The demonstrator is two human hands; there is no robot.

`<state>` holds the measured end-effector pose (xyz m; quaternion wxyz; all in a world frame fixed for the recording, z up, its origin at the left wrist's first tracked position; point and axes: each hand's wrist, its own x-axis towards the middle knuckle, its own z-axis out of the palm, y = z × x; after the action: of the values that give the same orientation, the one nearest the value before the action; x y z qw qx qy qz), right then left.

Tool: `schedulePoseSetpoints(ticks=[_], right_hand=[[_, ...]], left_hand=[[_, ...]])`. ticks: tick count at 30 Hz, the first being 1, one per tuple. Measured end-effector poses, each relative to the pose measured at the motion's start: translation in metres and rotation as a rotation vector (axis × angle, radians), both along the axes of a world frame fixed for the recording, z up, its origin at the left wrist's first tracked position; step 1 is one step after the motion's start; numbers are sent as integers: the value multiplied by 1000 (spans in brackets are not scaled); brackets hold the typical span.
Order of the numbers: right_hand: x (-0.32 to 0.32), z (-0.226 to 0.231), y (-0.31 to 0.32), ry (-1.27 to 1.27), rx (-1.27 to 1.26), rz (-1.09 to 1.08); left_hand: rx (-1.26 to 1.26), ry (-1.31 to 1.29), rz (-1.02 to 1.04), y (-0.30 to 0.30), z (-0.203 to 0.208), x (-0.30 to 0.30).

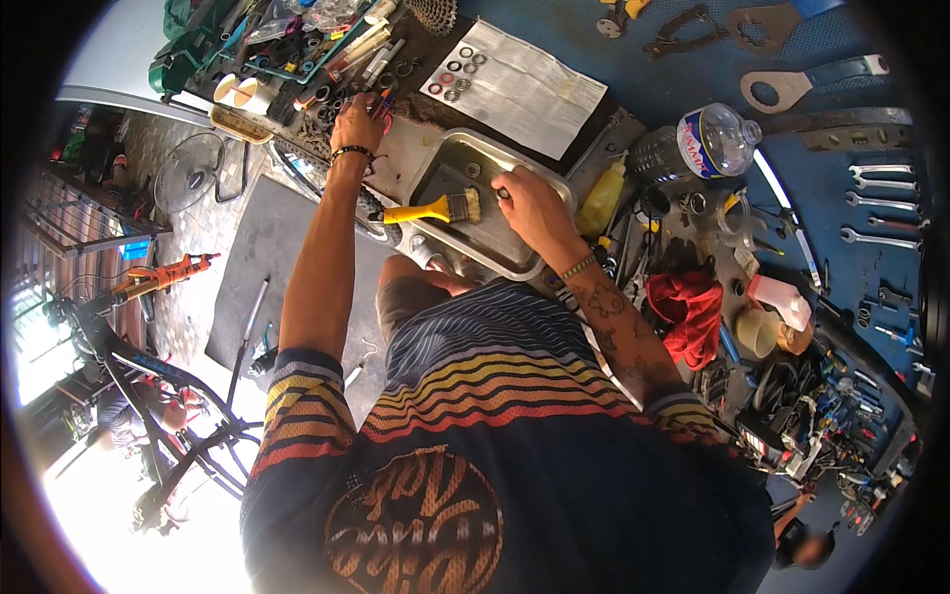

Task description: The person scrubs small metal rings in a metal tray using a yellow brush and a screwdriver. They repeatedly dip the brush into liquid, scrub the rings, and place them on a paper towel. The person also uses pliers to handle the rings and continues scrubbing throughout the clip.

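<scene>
My right hand (539,213) is over the metal tray (515,259), its fingers closed on a small dark ring (504,193). In the tray lie another small ring (472,170) and a yellow-handled paint brush (426,211), whose handle crosses the tray's left rim. My left hand (358,129) reaches to the cluttered back left of the bench. Its fingers are closed around a slim red and blue tool (384,105) whose kind I cannot make out. Several small bearing rings (457,74) sit on a white paper sheet (529,94) behind the tray.
Right of the tray stand a yellow bottle (602,198), a clear plastic jug (708,144) and a red rag (685,312). Wrenches (881,203) hang on the blue wall panel. A bicycle frame (148,361) is at left. Another person (807,544) is at lower right.
</scene>
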<state>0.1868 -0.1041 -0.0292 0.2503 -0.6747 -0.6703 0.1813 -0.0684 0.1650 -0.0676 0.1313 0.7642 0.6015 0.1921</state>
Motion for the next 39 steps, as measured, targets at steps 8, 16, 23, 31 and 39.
schedulePoseSetpoints(ticks=[8, 16, 23, 31, 39], right_hand=[[-19, -38, 16, 13, 125, -105], [-5, 23, -91, 72, 127, -677], [48, 16, -247, -519, 139, -1111], [162, -1, -304, -580, 15, -962], [180, 20, -307, -636, 246, -895]], left_hand=[[-121, 116, -224, -123, 58, -33], [-407, -16, -329, -146, 61, -55], [-554, -738, -245, -136, 70, -19], [-569, -449, -310, -136, 51, 19], [-381, -518, -383, -141, 66, 21]])
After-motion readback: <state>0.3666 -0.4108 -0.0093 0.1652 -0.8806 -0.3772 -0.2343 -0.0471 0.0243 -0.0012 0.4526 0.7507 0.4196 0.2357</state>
